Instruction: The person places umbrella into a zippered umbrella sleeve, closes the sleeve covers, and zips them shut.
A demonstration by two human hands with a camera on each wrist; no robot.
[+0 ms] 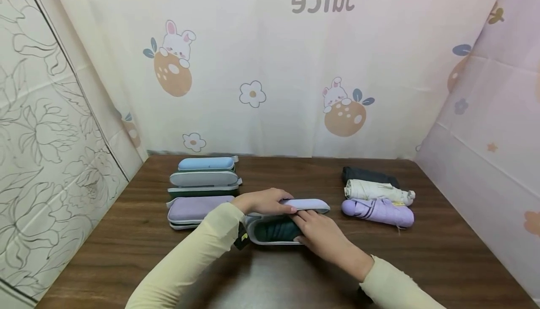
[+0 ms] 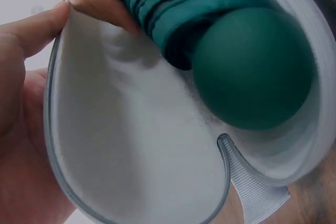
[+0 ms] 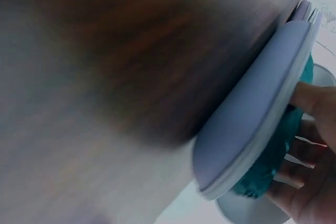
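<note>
A pale lavender hard zip case (image 1: 309, 204) lies unzipped in the middle of the table, its lid raised. Inside it is a folded dark green umbrella (image 1: 274, 229), whose round green end shows in the left wrist view. My left hand (image 1: 267, 202) pinches the lid's edge, thumb on the inner side and fingers behind. At the case's right end my right hand (image 1: 322, 236) grips the umbrella, its thumb over the near rim and fingers on the far side. The right wrist view shows the green cloth (image 3: 262, 174) bulging above the case rim.
At the left, light blue (image 1: 206, 163), grey (image 1: 204, 179) and purple cases (image 1: 198, 208) stand in a row. Right of the hands lie folded black (image 1: 367, 177), white (image 1: 375, 191) and lilac umbrellas (image 1: 379, 210). A printed curtain (image 1: 253, 56) hangs behind the table.
</note>
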